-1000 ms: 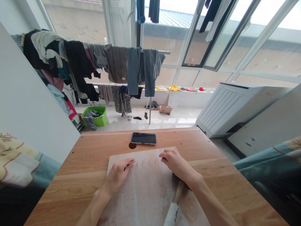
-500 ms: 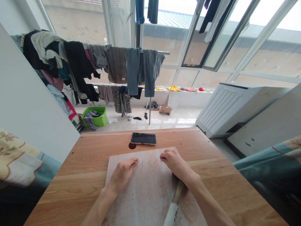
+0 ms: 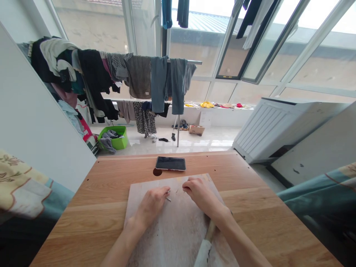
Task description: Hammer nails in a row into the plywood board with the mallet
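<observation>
A pale, worn wooden board (image 3: pixel 172 230) lies on the table in front of me. Over its upper left part, my left hand (image 3: pixel 152 203) is closed on a nail (image 3: pixel 168 199), whose thin metal end pokes out below the fingertips. Another small nail (image 3: pixel 177 191) stands in the board between my hands. To its right, my right hand (image 3: pixel 198 193) is pinched shut close to the board's surface; whatever is between its fingertips is hidden. Beneath the right forearm rests a hammer (image 3: pixel 207 243) with a white-wrapped wooden handle, its head mostly covered by the arm.
A black phone (image 3: pixel 170 163) lies beyond the board, beside a round hole (image 3: pixel 157 172) in the wooden table (image 3: pixel 91 218). Past the table are a drying rack with clothes (image 3: pixel 139 78), a green basin (image 3: pixel 122 142) and a white appliance (image 3: pixel 258 129). Curtains hang at both sides.
My right hand has moved left along the row of nails, and my left hand slightly right. A nail end now shows below the left fingers. The hammer stays in place.
</observation>
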Demonstrator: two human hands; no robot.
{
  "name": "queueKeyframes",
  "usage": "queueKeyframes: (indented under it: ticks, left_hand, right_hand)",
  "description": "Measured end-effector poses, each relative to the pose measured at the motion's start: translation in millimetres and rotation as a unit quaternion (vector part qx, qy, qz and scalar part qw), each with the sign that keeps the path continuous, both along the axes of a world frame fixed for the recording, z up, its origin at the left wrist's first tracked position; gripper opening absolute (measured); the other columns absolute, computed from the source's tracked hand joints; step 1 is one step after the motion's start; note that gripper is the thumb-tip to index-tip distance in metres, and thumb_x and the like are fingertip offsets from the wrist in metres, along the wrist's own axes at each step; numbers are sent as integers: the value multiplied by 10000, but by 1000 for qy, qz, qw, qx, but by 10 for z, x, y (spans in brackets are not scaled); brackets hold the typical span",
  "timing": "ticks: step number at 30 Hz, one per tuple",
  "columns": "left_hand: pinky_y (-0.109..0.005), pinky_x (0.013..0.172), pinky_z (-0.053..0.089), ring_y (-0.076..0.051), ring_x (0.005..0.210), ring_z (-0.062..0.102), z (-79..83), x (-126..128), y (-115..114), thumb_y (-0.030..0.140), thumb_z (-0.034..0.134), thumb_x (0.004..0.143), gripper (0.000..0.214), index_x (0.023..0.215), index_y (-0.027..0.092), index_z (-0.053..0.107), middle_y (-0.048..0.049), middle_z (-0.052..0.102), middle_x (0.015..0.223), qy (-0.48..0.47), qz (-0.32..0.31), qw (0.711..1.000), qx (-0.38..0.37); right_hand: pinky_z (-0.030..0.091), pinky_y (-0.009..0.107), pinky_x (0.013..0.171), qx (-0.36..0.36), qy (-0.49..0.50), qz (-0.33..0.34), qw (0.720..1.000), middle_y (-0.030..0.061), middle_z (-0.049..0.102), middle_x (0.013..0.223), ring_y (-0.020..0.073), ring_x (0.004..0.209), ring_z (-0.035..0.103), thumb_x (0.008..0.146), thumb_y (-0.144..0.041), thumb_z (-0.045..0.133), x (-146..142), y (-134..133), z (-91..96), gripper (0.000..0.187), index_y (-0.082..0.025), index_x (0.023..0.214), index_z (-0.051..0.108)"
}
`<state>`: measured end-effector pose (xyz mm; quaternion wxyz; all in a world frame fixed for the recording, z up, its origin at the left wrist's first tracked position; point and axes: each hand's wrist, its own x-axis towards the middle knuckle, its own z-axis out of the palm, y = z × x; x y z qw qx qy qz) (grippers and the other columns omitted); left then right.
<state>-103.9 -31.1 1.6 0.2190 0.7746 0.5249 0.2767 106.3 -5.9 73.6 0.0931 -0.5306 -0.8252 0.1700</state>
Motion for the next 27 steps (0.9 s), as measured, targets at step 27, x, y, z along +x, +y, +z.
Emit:
queueKeyframes:
  ticks: [27]
  left_hand:
    - [-294, 642, 576, -208, 691, 729, 379, 7, -230, 92, 513, 980, 158, 1043, 157, 642, -39, 743, 796, 204, -187, 950, 146]
  right_hand:
    - [527, 249, 707, -50, 166, -10, 985, 39, 755, 833, 178, 732, 693, 935, -187, 614, 189, -531, 49, 209, -218, 904, 818]
